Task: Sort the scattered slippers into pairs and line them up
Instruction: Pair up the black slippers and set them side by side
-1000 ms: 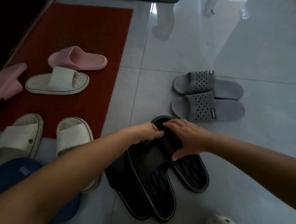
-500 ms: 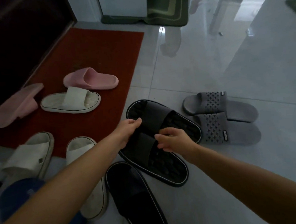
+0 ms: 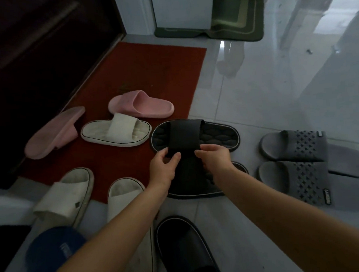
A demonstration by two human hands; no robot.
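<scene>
- Head view, hands: the left hand [image 3: 164,168] and the right hand [image 3: 214,161] meet over two black slippers. Each pinches the near edge of the broad strap [image 3: 185,135] between thumb and curled fingers.
- Head view, held item: the strap belongs to the far black slipper [image 3: 218,135], which lies crosswise, its left end over the edge of the red mat [image 3: 149,74].
- Head view, second item: the near black slipper [image 3: 194,185] lies just beneath both hands on the tiled floor [image 3: 257,110], parallel to the far one and largely hidden by the wrists.
- Head view, third item: a third black slipper [image 3: 185,247] lies nearer the person, between the forearms.
- Head view, right: the grey pair [image 3: 292,147] lies side by side, touching, just beside the black ones.
- Head view, left: one white slipper [image 3: 116,132] and two pink slippers [image 3: 141,104] lie on the mat; two more white slippers [image 3: 66,195] straddle its near edge.
- Head view, background: a green mat [image 3: 230,27] lies at the far wall.
</scene>
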